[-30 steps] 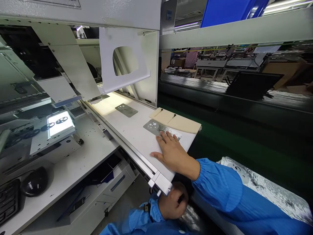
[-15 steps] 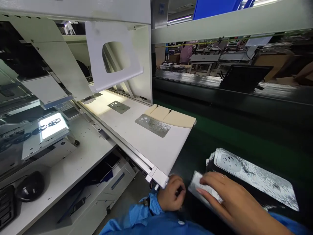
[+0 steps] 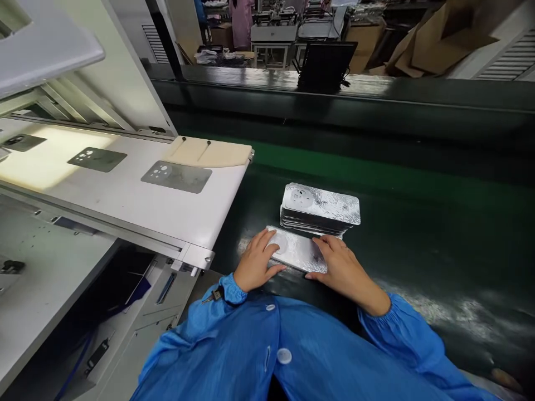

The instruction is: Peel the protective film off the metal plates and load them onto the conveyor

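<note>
Dark green bench (image 3: pixel 418 200) extends beneath and beyond the grip. Left hand (image 3: pixel 256 262) and right hand (image 3: pixel 343 267) pinch a silver plate pack (image 3: pixel 298 250) at opposite ends, thumbs on the near side; layer count cannot be told. Just beyond the grip stands a taller plate stack (image 3: pixel 330 206). Judged stiff, fairly light, slick and readily scratched; hold by the edges, layers squared. Far beyond and right of the grip: open cardboard box (image 3: pixel 437 47), contents not visible.
</note>
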### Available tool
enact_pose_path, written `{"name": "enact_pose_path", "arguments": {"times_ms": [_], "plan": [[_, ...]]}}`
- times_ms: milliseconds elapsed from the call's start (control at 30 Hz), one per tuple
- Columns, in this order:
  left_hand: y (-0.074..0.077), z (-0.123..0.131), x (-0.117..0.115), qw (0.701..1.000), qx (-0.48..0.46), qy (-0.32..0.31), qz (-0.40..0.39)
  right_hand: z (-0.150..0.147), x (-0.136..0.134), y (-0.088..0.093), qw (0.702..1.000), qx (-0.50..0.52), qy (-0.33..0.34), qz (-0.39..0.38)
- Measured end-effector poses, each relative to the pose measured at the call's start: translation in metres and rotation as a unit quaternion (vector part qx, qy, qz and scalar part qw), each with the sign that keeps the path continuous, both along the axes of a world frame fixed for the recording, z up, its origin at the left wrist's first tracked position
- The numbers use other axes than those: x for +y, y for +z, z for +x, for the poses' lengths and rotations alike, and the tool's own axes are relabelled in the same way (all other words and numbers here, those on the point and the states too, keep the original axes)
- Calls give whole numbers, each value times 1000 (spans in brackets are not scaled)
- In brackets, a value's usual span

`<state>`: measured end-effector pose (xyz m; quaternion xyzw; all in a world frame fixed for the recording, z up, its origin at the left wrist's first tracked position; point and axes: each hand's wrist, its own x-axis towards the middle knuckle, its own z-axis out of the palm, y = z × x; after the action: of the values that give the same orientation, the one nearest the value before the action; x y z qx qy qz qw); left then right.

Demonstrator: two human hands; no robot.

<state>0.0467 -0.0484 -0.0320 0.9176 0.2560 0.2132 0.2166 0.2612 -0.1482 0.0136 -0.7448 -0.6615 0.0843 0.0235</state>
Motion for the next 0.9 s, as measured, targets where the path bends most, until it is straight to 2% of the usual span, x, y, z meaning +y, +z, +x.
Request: {"name": "enact_pose_path", "arguments": {"times_ms": [200, 633, 800, 900], "plan": [[-3, 10, -6, 999, 19, 27, 34, 11, 10, 2, 1000, 13, -2, -29], [-6, 10, -9, 998, 2, 25, 60, 7, 20, 2, 998, -9, -21, -61], [-4, 10, -13, 991, -21, 42, 128, -4, 10, 13, 999, -40, -31, 13], [1, 7, -19, 981, -48, 66, 178, -5, -2, 24, 999, 31, -9, -11]]}}
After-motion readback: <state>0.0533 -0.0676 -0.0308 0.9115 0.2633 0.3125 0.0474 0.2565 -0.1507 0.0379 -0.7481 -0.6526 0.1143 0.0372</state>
